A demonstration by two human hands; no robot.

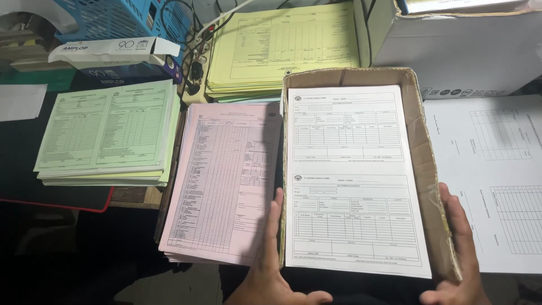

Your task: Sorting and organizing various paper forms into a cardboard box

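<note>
Left hand (271,265) and right hand (460,254) apart, flat against the near side walls of the shallow brown cardboard tray (424,152) holding white printed forms (353,181). Pink form stack (223,181) just left.

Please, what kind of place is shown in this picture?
Probably an office or print-shop work desk where paper forms are sorted. Stacks of green forms, pink forms and yellow forms lie about, and both hands hold a cardboard tray of white forms.
</note>
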